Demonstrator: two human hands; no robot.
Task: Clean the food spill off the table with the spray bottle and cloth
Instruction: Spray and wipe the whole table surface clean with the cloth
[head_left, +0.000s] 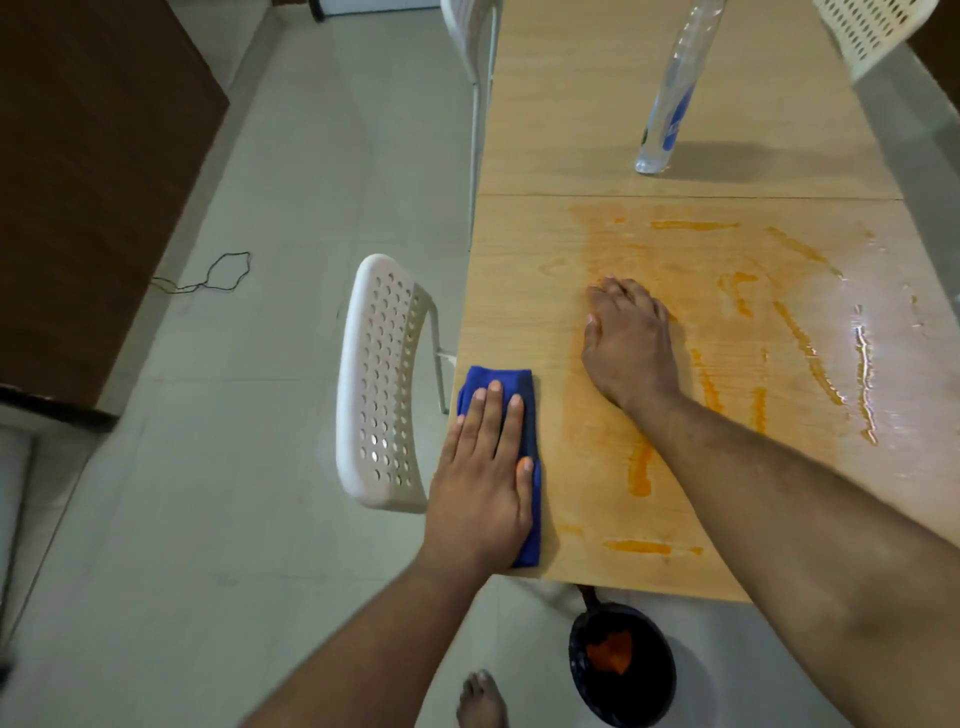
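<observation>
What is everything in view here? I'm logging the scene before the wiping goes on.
table: one, light wood, right half of view
food spill: orange streaks and smear, near half of table
cloth: one, blue, folded, near left table edge
spray bottle: one, clear, blue label, far half of table
chairs: three, white perforated, around table
pan: one, dark, orange residue, floor below table
cord: one, dark, floor left
left hand: flat on cloth
right hand: flat on table, on the smear
foot: one, bare, bottom edge
</observation>
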